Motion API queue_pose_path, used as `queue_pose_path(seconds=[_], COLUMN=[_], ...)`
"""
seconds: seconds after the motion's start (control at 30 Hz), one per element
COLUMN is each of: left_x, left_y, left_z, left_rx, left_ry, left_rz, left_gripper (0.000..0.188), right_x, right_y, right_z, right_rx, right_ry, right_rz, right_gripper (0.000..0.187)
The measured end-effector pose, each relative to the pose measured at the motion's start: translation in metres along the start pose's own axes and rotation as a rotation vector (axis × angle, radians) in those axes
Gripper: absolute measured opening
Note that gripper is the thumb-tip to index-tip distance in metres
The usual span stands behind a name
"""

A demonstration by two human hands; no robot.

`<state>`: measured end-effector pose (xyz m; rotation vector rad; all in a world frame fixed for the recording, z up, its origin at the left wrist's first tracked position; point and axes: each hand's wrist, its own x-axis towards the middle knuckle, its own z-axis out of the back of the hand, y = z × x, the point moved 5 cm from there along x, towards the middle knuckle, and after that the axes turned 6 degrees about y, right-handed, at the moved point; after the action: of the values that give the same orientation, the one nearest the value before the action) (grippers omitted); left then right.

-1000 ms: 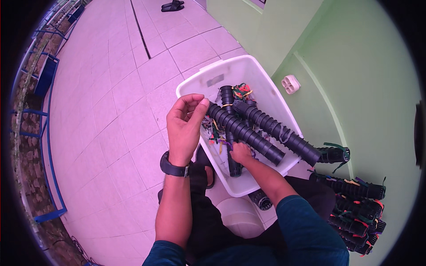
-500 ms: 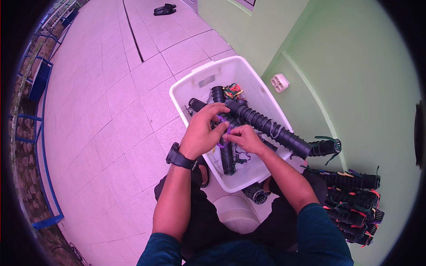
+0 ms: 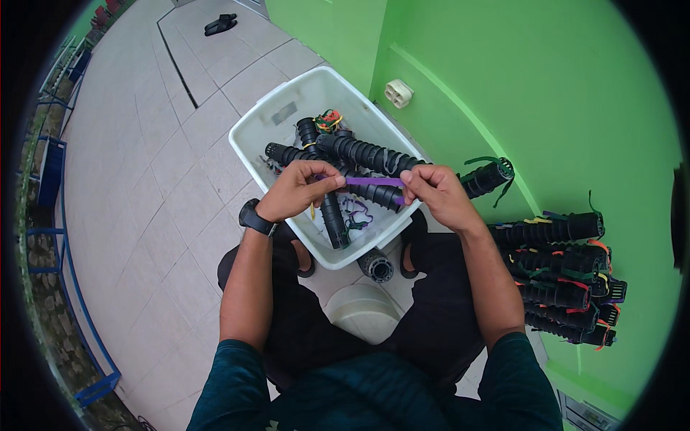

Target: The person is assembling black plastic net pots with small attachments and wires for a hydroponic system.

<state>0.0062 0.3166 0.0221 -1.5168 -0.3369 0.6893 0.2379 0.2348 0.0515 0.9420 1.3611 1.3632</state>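
Observation:
A purple ribbon-like strip [image 3: 375, 182] is stretched straight between my two hands. My left hand [image 3: 305, 188], with a black watch on its wrist, pinches one end between thumb and fingers. The other end is pinched in my right hand [image 3: 438, 194], where a short bit hangs below the fingers. Both hands are above a white plastic tub [image 3: 246, 133]. Inside lie several black ribbed tubes, one long tube [image 3: 366, 154] slanting across the top and another [image 3: 334, 221] pointing toward me. Loose purple strips [image 3: 356, 213] lie on the tub's bottom.
A bundle of coloured strips [image 3: 328, 120] sits in the tub's far part. Stacked ribbed tubes [image 3: 553, 276] with coloured ties stand right, by the green wall [image 3: 575, 129]. One more tube [image 3: 376, 266] lies between my feet. Black sandals [image 3: 221, 24] are far off on the tiles.
My hands have moved apart, drawing the purple strip out straight between them; before, they were close together over it. The view has shifted, and its pinkish tint has gone.

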Motion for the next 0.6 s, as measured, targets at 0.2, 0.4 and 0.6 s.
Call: queue_pose_path(seconds=[0.2,0.4,0.6], left_x=[-0.009,-0.004,-0.019], left_y=[0.024,0.103,0.101], left_z=[-0.004,-0.014,-0.072], left_rx=[-0.17,0.24,0.501], left_ry=[-0.054,-0.118,0.098], left_rz=[0.043,0.127,0.098], left_gripper=[0.023,0.034,0.027], right_x=[-0.071,-0.112,-0.116], right_y=[0.025,-0.003,-0.078], right_z=[0.056,0.024,-0.112], right_rx=[0.384,0.095,-1.112], right_ry=[-0.455,-0.337,0.168], right_rz=[0.246,0.009,-0.105], right_gripper=[0.031,0.023,0.069])
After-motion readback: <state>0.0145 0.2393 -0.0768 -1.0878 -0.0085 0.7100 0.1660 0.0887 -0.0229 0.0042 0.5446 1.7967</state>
